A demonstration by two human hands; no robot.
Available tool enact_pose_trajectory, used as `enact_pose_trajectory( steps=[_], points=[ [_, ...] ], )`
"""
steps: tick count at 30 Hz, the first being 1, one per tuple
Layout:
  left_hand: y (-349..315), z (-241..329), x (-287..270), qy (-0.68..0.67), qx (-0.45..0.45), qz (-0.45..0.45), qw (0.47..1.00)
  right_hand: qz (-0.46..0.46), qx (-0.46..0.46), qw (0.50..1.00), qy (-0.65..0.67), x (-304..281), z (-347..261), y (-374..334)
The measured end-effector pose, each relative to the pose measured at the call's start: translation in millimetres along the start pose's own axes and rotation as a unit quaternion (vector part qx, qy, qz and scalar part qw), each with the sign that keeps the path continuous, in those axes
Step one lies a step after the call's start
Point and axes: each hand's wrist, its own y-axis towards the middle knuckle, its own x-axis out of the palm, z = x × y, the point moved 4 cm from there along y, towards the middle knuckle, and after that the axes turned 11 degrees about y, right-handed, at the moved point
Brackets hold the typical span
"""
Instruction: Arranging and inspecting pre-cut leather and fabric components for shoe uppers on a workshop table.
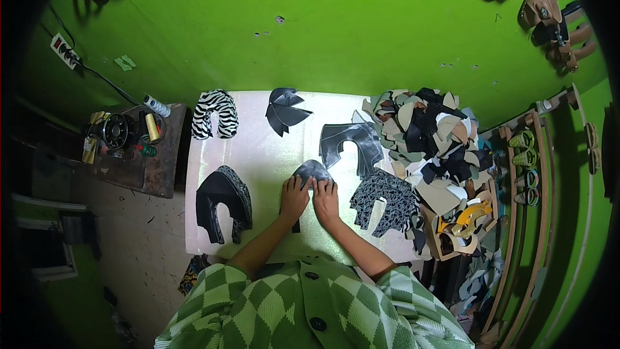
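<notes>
A smooth black U-shaped shoe upper piece [312,170] lies on the pale tabletop in front of me, its rounded end pointing away. My left hand [295,199] grips its left side, fingers bent over the surface. On the right side my right hand [325,201] holds it the same way, the thumbs close together. Much of the piece is hidden under my hands; one narrow leg shows below the left. Nearest on the right are a stack of black upper pieces [332,141] and a black-and-white patterned stack [371,195].
Zebra-striped pieces [201,113], pointed black pieces [284,111] and black patterned-edge uppers [211,195] lie on the table [258,155]. A heap of scraps [413,126] covers its right end, beside a filled box [444,245]. Left stands a bench [142,178] with thread spools. Sandals hang on a rack [539,220].
</notes>
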Motion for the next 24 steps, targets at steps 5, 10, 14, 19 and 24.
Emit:
enact_pose_trajectory(
  steps=[5,10,14,19,24],
  points=[
    [-3,-3,-2,-0.010,0.000,0.009,1.000,-0.003,0.031,0.998,0.051,-17,2,5],
    [-7,-9,-13,0.006,-0.025,0.023,0.999,0.029,0.049,0.993,0.107,-31,22,-2],
    [-12,-20,-18,0.014,-0.043,0.025,0.999,0.034,0.068,0.993,0.095,-32,35,-10],
    [-20,-28,-16,0.058,-0.064,0.002,0.996,0.048,0.058,0.996,0.056,-33,47,-21],
    [-20,-30,-12,0.037,-0.103,-0.068,0.992,-0.001,0.116,0.991,0.063,-23,58,-27]
  ],
)
